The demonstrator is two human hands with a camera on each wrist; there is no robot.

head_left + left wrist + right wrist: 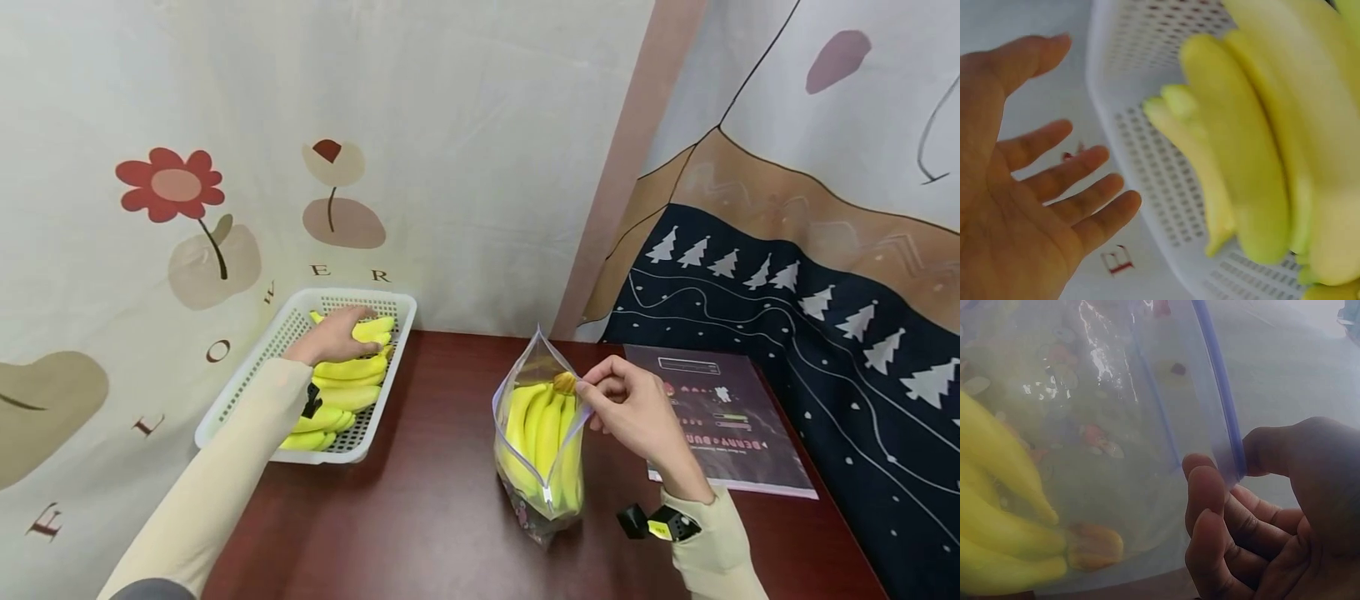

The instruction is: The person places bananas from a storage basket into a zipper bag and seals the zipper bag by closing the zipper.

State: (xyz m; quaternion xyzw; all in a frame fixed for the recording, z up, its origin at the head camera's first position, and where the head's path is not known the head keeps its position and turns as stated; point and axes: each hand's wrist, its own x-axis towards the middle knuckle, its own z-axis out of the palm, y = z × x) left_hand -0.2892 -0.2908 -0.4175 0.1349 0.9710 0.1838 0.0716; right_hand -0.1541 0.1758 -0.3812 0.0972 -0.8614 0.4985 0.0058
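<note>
My left hand (pixel 337 336) is over the white basket (pixel 408 317), close above the bananas (pixel 350 369) at its far end. In the left wrist view its fingers (pixel 1082 165) are spread and hold nothing. Several yellow bananas lie in a row across the basket floor. With thumb and fingertips, my right hand (pixel 630 404) pinches the zip edge of a clear zip bag (pixel 542 354). The bag stands upright with its mouth apart. Inside it is a bunch of yellow bananas (pixel 542 425), brown stem end (pixel 1094 547) up, near the pinched edge.
A flat dark printed bag (pixel 720 450) lies on the brown table (pixel 435 517) to the right. Behind the table hangs a pale printed cloth (pixel 480 167), and a dark patterned cloth (pixel 757 308) borders the right side.
</note>
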